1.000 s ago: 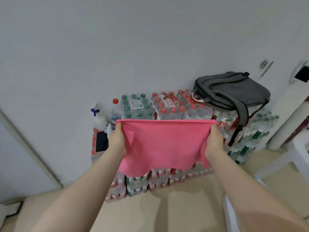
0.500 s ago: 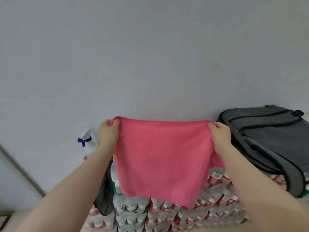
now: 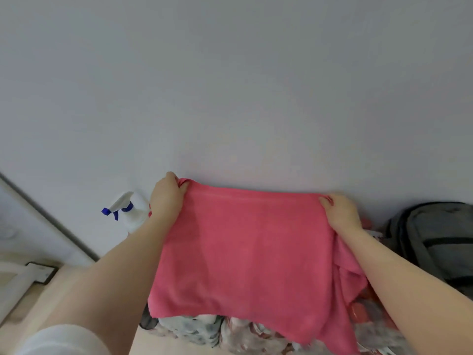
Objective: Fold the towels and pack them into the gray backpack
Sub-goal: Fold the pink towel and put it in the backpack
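1. Your left hand [image 3: 166, 198] pinches the far left corner of the pink towel [image 3: 245, 252], fingers curled over its top edge.
2. Your right hand [image 3: 339, 213] grips the far right corner of that edge the same way, fingers bent round the cloth.
3. Between the two hands the towel's top edge runs taut and nearly level against the pale wall [image 3: 230, 85]; the rest spreads down toward you over stacked packs of bottled water [image 3: 199, 331].
4. The towel's right side bunches in loose folds under your right forearm, and its near edge hangs over the front of the packs.
5. The gray backpack [image 3: 435, 244] lies on the same stack at its right end, just beside the towel's right edge; its opening cannot be made out.
6. A white spray bottle [image 3: 130, 211] with a blue trigger stands by the wall at the stack's left end, just beside your left wrist.
7. A white sleeve [image 3: 61, 339] shows at the lower left.
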